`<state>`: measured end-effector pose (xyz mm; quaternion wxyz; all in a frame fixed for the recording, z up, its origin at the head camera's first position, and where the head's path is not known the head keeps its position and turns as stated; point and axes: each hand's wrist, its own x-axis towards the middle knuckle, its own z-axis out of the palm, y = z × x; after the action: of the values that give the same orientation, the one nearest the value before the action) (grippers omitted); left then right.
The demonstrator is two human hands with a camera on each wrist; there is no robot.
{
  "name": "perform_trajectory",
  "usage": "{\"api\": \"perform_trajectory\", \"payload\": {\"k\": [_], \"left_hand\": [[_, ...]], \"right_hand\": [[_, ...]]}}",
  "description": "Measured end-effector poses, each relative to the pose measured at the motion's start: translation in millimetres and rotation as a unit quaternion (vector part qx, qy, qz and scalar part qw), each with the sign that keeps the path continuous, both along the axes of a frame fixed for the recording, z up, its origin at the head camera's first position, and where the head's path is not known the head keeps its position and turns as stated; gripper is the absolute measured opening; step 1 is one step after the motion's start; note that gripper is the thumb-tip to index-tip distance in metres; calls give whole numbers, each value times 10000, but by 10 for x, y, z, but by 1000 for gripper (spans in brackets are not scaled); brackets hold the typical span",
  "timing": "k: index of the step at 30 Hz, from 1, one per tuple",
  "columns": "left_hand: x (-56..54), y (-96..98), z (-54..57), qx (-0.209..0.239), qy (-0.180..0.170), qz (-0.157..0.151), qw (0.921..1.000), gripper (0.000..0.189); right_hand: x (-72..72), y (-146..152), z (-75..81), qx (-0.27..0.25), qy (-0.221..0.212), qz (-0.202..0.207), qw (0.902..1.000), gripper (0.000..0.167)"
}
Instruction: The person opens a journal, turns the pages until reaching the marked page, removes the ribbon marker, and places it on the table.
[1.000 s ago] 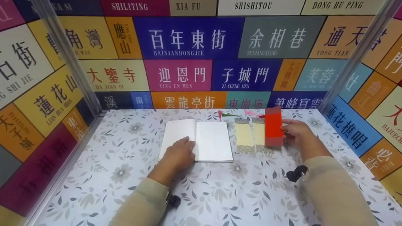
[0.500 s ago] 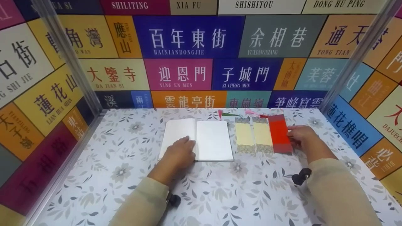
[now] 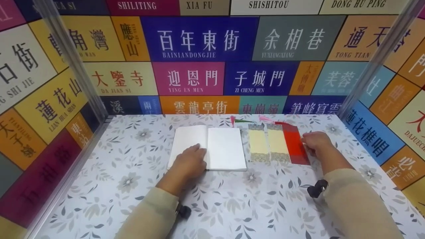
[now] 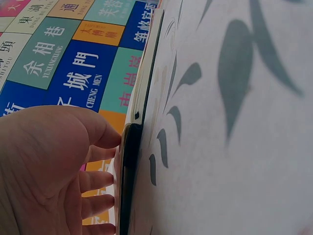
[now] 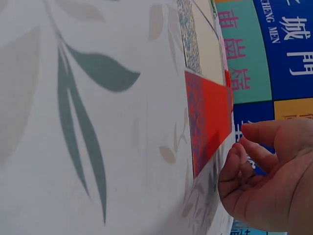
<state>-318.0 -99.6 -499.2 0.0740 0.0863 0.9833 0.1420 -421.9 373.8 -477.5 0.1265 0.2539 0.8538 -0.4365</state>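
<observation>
An open notebook (image 3: 226, 149) with blank white pages lies on the table. My left hand (image 3: 191, 162) rests on its left page, fingertips near the centre fold. In the left wrist view the thumb and fingers (image 4: 100, 181) touch the pages, extended. To the notebook's right, two cream bookmarks (image 3: 258, 141) with grey patterned ends lie side by side. A red bookmark (image 3: 296, 146) lies slightly slanted right beside them. Near its right edge is my right hand (image 3: 317, 142). The right wrist view shows that hand's fingers loosely bent, apart from the red bookmark (image 5: 212, 120), with nothing between them.
Pink (image 3: 265, 119), green (image 3: 244, 121) and red tassels (image 3: 284, 123) lie behind the bookmarks. A floral white cloth (image 3: 225, 205) covers the table. Panels with printed street names (image 3: 204, 39) enclose the back and sides, with clear corner posts (image 3: 362, 66).
The red bookmark has come down from a raised position to lie flat beside the cream ones. My right hand has let go of it. My left hand has stayed put.
</observation>
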Motion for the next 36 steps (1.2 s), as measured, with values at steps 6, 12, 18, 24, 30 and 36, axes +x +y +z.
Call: {"api": "perform_trajectory", "payload": {"k": [6, 12, 18, 24, 30, 36], "left_hand": [[-11, 9, 2, -17, -50, 38, 10000, 57], [-7, 17, 8, -20, -83, 78, 9999, 58], [-10, 5, 7, -54, -32, 21, 10000, 58], [-17, 5, 0, -73, -55, 6, 10000, 58], [-21, 0, -7, -57, -57, 16, 10000, 57], [-19, -5, -14, -13, -15, -21, 10000, 58]], "right_hand": [[65, -247, 44, 159, 437, 122, 9988, 61], [164, -571, 75, 281, 790, 568, 9949, 58], [285, -887, 84, 223, 1511, 1181, 9812, 52], [361, -1077, 68, 366, 1552, 1566, 9747, 49], [448, -1258, 26, 146, 1395, 1778, 9740, 51], [543, -1465, 1, 646, 1592, 2183, 9606, 52]]}}
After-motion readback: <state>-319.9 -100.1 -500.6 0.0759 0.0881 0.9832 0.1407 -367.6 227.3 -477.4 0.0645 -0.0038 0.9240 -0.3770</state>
